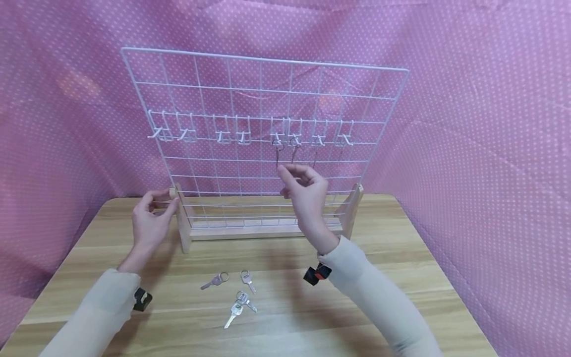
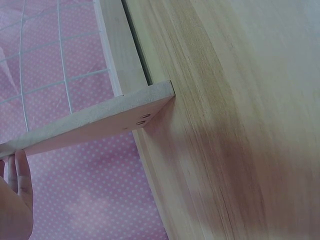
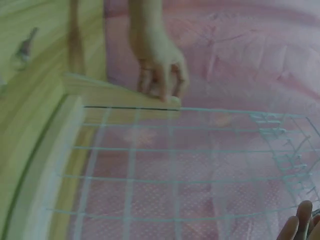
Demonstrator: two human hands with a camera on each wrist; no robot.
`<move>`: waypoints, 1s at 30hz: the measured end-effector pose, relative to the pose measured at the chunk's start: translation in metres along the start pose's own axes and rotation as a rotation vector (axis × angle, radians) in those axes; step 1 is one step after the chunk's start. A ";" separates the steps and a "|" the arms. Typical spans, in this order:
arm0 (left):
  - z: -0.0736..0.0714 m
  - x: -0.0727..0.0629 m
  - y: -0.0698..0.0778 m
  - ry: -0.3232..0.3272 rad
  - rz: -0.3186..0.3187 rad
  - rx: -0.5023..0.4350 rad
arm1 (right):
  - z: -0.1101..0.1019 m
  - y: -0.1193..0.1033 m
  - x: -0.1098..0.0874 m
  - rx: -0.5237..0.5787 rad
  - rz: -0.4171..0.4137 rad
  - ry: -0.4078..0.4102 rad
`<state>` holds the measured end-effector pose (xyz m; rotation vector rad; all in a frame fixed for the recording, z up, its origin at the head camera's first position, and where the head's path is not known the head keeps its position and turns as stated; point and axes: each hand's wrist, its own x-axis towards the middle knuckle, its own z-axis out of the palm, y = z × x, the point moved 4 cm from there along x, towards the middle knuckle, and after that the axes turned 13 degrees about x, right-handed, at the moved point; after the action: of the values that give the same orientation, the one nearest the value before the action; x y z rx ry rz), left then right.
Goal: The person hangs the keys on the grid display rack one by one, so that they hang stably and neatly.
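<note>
A white wire grid rack (image 1: pixel 265 60) stands in a wooden base (image 1: pixel 267 230), with a row of white hooks (image 1: pixel 243 139) across it. My left hand (image 1: pixel 151 215) pinches the top of the base's left wooden side piece (image 1: pixel 183 225) between thumb and fingers. In the right wrist view this left hand (image 3: pixel 157 60) is at the end of that piece. My right hand (image 1: pixel 308 193) is in front of the grid, fingertips at the lower end of a hanging key (image 1: pixel 277 156); whether they pinch it cannot be made out. Further right, several more keys (image 1: pixel 294 154) hang from hooks.
Several loose keys with rings lie on the wooden table in front of the rack, among them a purplish key (image 1: pixel 216 280) and a silvery key (image 1: pixel 234 314). The base's right side piece (image 1: pixel 352 210) stands behind my right forearm. Pink dotted cloth (image 1: pixel 482 148) surrounds the table.
</note>
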<state>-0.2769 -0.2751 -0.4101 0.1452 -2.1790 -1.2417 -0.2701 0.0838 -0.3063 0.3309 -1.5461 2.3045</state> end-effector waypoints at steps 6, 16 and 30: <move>0.002 0.001 -0.001 -0.002 0.015 0.000 | -0.018 0.025 -0.023 -0.115 0.071 -0.194; 0.001 -0.002 -0.002 0.005 0.014 0.012 | -0.042 0.071 -0.058 -0.282 0.273 -0.423; 0.001 -0.001 0.001 0.014 0.028 0.032 | -0.036 0.136 -0.090 -0.526 0.388 -0.737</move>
<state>-0.2768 -0.2737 -0.4100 0.1356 -2.1818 -1.1874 -0.2433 0.0566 -0.4687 0.8618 -2.6991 1.9996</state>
